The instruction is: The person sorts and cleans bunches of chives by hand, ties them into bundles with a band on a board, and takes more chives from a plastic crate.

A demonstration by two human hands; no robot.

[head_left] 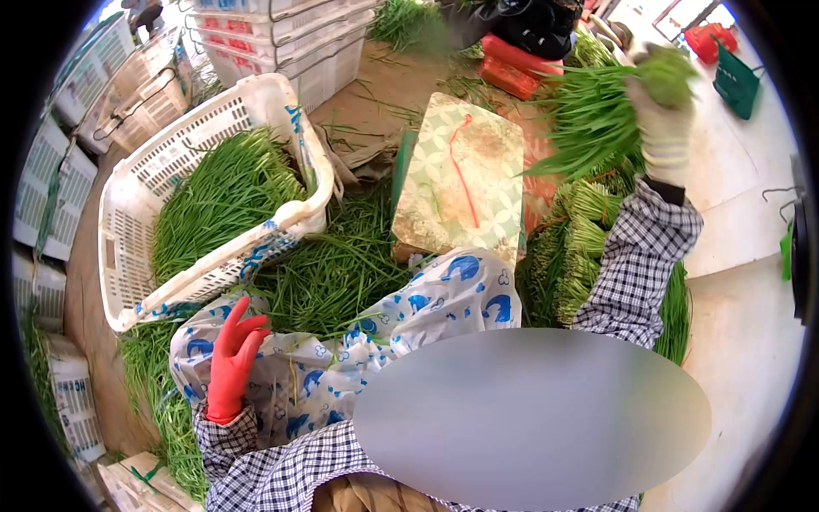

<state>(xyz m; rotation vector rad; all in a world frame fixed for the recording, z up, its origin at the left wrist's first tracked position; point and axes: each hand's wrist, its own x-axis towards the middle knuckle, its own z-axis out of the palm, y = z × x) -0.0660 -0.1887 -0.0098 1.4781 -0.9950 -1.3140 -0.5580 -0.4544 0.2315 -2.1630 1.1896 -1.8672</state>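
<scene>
My left hand [232,363], in a red glove, is raised over my lap with its fingers apart and nothing in it. A striped, pale work glove covers my right hand [664,119], which is wrapped round a bunch of green stalks [593,115] at the upper right. The long leaves of that bunch hang to the left. Below it lie stacked bundles of green stalks [584,247]. A patterned board [461,175] stands before my knees, with a red string [465,175] lying on it. Left of it, a white basket [290,213] holds more green leaves [226,192].
Loose green leaves [333,273] cover the ground between basket and board. White crates [324,64] are stacked at the top, and others line the far left. Red objects [512,68] and a black bag [542,26] lie beyond the board. A pale wall [734,196] runs along the right.
</scene>
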